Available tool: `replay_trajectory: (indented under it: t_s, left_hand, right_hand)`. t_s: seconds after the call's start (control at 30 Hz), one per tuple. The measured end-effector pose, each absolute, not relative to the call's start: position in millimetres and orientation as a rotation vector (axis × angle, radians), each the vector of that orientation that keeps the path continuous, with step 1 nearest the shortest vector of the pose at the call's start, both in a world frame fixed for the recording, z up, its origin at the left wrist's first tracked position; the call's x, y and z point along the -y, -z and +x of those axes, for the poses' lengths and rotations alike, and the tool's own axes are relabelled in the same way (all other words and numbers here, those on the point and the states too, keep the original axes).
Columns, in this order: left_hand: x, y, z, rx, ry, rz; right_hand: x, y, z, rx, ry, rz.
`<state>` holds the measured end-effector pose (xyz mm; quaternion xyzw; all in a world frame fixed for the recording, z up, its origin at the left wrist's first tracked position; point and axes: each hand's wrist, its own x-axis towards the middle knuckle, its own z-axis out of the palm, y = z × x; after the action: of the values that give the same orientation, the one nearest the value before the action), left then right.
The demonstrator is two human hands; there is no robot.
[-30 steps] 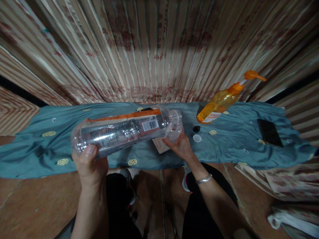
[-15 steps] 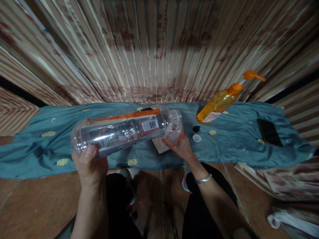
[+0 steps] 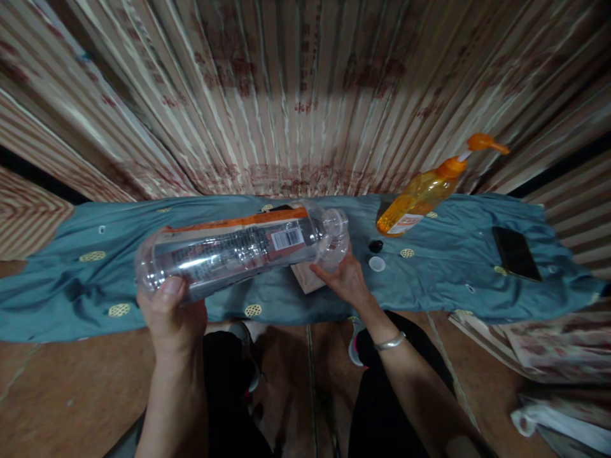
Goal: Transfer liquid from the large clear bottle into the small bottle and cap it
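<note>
A large clear plastic bottle (image 3: 229,251) with an orange-edged label and a barcode is held tilted nearly level above the cloth. My left hand (image 3: 174,315) grips its base end, thumb on top. At its open neck, my right hand (image 3: 346,277) is wrapped round a small clear container (image 3: 334,249), which touches the bottle's mouth. Part of that container is hidden by the fingers and bottle. Under the hands lies a pale, flat square item (image 3: 308,278), partly covered. A white cap (image 3: 377,264) and a small black cap (image 3: 376,246) lie just right of my right hand.
An orange pump bottle (image 3: 420,200) stands at the back right. Farther right lies a dark phone (image 3: 517,254). A blue-green cloth (image 3: 443,273) covers the long surface, with a striped curtain (image 3: 305,127) behind it. A dark object shows partly behind the big bottle.
</note>
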<state>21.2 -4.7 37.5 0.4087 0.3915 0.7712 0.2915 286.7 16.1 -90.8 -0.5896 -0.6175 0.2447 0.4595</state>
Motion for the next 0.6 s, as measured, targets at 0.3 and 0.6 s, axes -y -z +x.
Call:
replay_trajectory:
  t_s: [0.3, 0.6]
  left_hand:
    - [5.9, -38.1, 22.2, -1.062, -2.046, 1.087]
    - [5.2, -35.5, 18.8, -1.062, -2.063, 1.050]
  right_hand:
    - [-16.3, 88.3, 288.1, 1.531, -0.615, -1.473]
    - [-18.2, 95.2, 288.9, 1.562, -0.583, -1.433]
